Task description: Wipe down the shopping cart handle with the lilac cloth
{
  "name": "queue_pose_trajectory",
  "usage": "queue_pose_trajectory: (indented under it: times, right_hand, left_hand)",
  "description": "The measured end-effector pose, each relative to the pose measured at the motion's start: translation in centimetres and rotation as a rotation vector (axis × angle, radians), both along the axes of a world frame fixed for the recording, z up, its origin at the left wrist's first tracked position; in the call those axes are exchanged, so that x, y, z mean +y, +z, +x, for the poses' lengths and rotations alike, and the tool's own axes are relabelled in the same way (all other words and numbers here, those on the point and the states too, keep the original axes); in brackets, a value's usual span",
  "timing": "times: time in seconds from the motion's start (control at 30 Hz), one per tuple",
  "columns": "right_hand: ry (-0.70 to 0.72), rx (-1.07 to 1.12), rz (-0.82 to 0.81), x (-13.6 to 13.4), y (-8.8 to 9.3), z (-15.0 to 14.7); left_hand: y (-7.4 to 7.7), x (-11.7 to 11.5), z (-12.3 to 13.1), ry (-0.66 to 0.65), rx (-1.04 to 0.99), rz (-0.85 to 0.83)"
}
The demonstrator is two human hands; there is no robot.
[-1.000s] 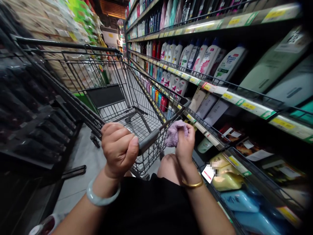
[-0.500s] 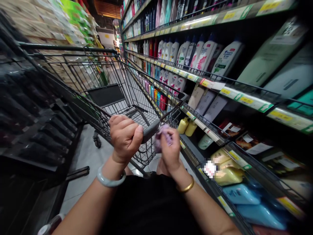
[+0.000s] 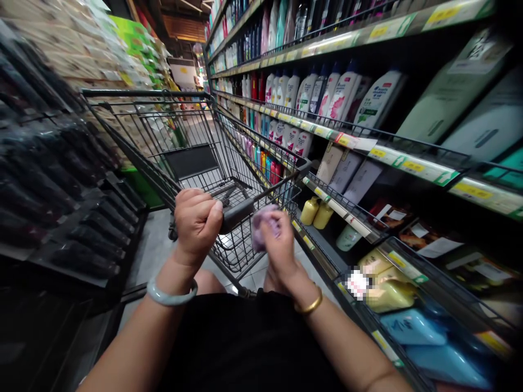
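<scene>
Right of the wire shopping cart (image 3: 196, 141) stand shelves of shampoo bottles (image 3: 327, 95). The left hand (image 3: 196, 223) is clenched around the cart handle (image 3: 237, 212); the right hand (image 3: 281, 245) pinches a purple cloth (image 3: 261, 226).

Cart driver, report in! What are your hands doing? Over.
Left hand gripping cart handle. Right hand pressing purple cloth on it. Cart basket beside shelf.

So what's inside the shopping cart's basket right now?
The shopping cart basket shows only bare wire floor and the dark folded panel at its far end. The left hand on the handle and the right hand with the purple cloth cover the near corner.
</scene>
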State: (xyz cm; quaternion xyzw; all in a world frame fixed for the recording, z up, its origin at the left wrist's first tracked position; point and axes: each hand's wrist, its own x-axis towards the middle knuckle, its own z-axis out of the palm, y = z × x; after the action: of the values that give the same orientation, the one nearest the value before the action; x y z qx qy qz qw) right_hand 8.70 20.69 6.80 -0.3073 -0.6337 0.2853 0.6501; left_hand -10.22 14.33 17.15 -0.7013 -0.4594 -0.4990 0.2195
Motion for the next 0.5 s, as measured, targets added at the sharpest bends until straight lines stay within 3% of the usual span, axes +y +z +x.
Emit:
queue_pose_trajectory:
  times: [0.07,0.13,0.2,0.33,0.4,0.5]
  right_hand:
    - [0.18,-0.196,0.256,-2.7,-0.5,-1.0]
    - [0.235,-0.284,0.358,-3.0,-1.0,-1.1]
    - [0.121,-0.214,0.268,-1.4,-1.3,-0.7]
    - [-0.14,0.023,-0.101,0.4,-1.6,-0.9]
    - [-0.057,-0.005,-0.09,-0.9,-1.9,-1.5]
    - [0.157,-0.115,0.053,-2.0,-2.6,-1.5]
  left_hand:
    - [0.8,-0.5,0.0,0.08,0.108,-0.05]
    - [1.9,-1.2,0.6,0.207,0.209,-0.085]
    - [3.0,-1.8,1.8,0.313,0.265,-0.16]
    - [4.2,-1.5,4.3,0.418,0.327,-0.475]
    - [4.2,-1.0,4.9,0.515,0.368,-0.587]
    - [3.9,-0.6,4.8,0.614,0.429,-0.654]
